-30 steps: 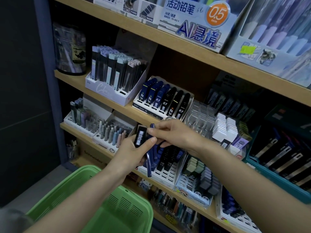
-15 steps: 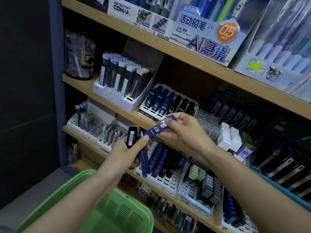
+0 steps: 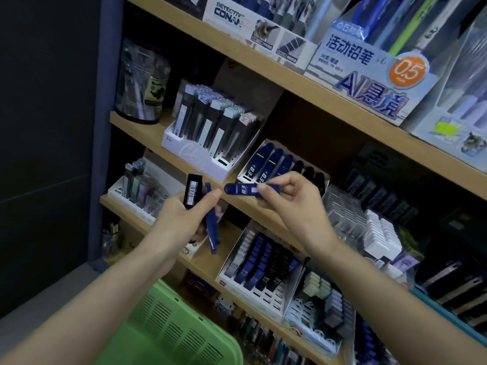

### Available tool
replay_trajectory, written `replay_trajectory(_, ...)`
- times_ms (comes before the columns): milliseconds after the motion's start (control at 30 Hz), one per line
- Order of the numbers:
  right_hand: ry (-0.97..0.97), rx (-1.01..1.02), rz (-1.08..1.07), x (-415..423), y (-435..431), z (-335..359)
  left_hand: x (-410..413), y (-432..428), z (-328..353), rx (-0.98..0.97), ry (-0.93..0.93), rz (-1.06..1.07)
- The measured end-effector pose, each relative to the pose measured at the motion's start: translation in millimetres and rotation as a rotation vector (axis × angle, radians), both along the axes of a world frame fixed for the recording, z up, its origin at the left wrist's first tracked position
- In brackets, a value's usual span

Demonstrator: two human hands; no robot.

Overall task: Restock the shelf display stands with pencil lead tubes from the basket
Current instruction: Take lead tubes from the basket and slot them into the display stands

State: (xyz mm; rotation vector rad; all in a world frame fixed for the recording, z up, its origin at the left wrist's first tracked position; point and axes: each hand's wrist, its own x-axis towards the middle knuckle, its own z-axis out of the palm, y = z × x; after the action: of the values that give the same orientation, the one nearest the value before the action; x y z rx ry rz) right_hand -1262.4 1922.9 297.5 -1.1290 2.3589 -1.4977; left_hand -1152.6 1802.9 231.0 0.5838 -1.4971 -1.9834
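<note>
blue tube [image 3: 245,189] before stocked stand [image 3: 240,177], basket [image 3: 171,335] below

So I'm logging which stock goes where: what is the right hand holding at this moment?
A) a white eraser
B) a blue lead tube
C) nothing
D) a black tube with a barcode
B: the right hand pinches a blue lead tube held sideways in front of the shelf, while the black barcoded tube sits in the left hand.
</note>
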Motion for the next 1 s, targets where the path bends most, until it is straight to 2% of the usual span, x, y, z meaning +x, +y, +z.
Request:
replay_trajectory(67,-0.046,-0.026,0.037,6,-7,-4,0,-5,-4,0.033,-0.004,-0.012)
replay_trajectory(133,-0.052,0.056,0.097,12,-14,-13,0,-8,-7,0.062,0.005,-0.020)
replay_trajectory(267,0.169,0.381,0.182,16,-25,-30,2,-15,-10,0.045,0.009,-0.013)
replay_trajectory(333,0.225,0.444,0.243,19,-30,-33,4,-18,-9,0.031,0.018,-0.033)
replay_trajectory(467,0.255,0.422,0.258,16,-37,-28,8,-26,-11,0.006,0.027,-0.023)
replay_trajectory(600,0.192,0.243,0.102,-2,-38,3,14,-34,-18,0.024,-0.008,0.018)
replay_trajectory(700,0.286,0.100,-0.055,-23,-43,23,15,-36,-20,0.036,-0.012,0.023)
replay_trajectory(800,0.411,0.111,-0.112,-43,-50,26,16,-36,-22,0.050,-0.025,0.012)
replay_trajectory(933,0.438,0.158,-0.116,-57,-60,18,16,-34,-26,0.080,-0.019,-0.006)
replay_trajectory(1000,0.517,0.212,-0.108,-58,-62,12,16,-34,-27,0.084,-0.016,-0.003)
